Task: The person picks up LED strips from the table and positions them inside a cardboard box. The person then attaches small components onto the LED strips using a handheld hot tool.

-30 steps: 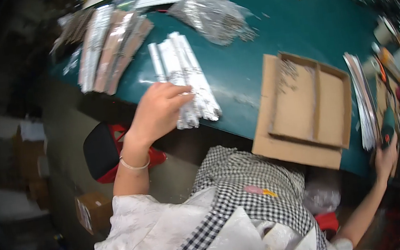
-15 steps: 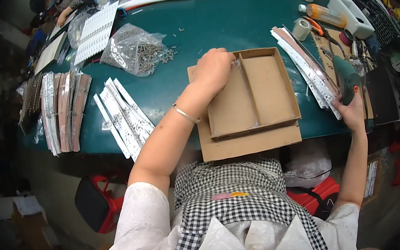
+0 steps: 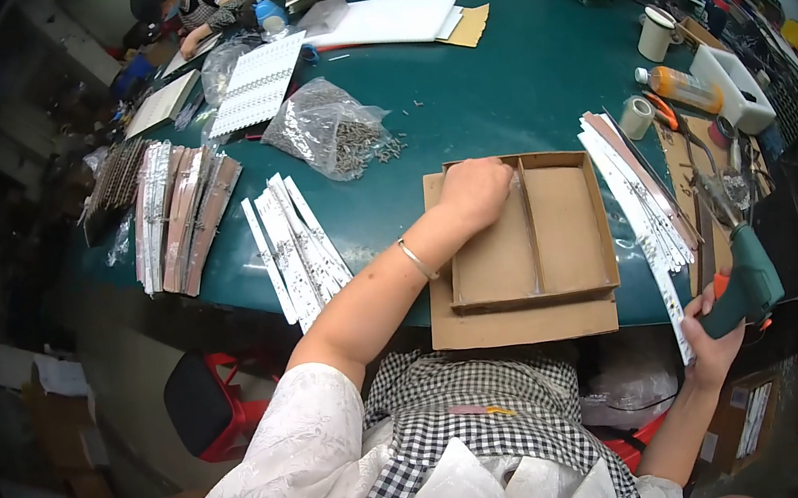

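My left hand (image 3: 478, 190) is closed over the far end of the left compartment of a shallow brown cardboard box (image 3: 581, 294), close to its lengthwise divider (image 3: 531, 242). Its fingertips are turned away, so whatever they pinch is hidden. Under the box lies a flat cardboard piece (image 3: 520, 325), showing at the left and near sides. At the table's right front edge, my right hand (image 3: 713, 349) grips a dark green glue gun (image 3: 750, 275) with an orange trigger. The gun's nozzle points away from me. Beside my right thumb is the near end of a white strip (image 3: 671, 309).
White strips (image 3: 294, 253) lie left of the box, with bundled strips (image 3: 183, 212) farther left. A clear bag of screws (image 3: 329, 137) spills beyond them. At right stand a tape roll (image 3: 638, 118), an orange bottle (image 3: 685, 88) and a white container (image 3: 733, 89). A co-worker (image 3: 192, 14) sits far left.
My right hand has brought the glue gun nearer to me, its body now tilted. My left hand stays at the box's far end. The whole view has shifted, showing more of the far table.
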`<state>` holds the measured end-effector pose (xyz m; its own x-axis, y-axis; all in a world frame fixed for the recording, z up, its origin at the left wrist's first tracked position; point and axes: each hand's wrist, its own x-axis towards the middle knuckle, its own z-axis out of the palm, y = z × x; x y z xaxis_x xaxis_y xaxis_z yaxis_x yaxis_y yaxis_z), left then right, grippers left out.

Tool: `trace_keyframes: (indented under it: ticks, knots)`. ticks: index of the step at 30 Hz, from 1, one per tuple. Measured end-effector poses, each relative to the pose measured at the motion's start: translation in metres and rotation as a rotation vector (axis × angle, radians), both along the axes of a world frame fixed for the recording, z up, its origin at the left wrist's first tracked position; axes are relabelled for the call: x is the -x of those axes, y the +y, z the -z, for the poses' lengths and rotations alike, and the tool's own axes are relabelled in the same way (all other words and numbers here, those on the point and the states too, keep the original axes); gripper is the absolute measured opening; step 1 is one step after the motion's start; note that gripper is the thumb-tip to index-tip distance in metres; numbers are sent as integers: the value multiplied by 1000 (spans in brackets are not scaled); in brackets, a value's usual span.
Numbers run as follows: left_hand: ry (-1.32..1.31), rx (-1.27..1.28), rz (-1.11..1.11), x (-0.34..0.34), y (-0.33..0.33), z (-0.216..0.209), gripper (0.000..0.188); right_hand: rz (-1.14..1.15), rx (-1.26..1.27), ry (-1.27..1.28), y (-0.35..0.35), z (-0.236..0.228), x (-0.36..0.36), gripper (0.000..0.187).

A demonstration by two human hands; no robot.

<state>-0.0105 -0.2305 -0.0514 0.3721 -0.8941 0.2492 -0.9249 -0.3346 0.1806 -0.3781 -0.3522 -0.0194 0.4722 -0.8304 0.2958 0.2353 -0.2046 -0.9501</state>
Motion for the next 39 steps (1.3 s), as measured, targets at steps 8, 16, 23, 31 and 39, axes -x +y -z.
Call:
trace_keyframes:
  ticks: [8, 16, 23, 31, 39]
  knots:
    - [-3, -152, 39, 14, 36, -9, 14, -142, -171, -89, 65, 7, -44, 79]
    - [61, 250, -9, 28, 57, -10, 8, -98, -207, 115, 106, 28, -74, 69]
    - [264, 322, -14, 29, 64, -1, 7, -98, 40, 131, 107, 53, -79, 46]
    - [619, 582, 97, 51, 75, -22, 25, -78, -14, -5, 87, 12, -108, 43]
    - [461, 743, 279, 79, 78, -40, 40, -305, -150, 117, 74, 2, -145, 60]
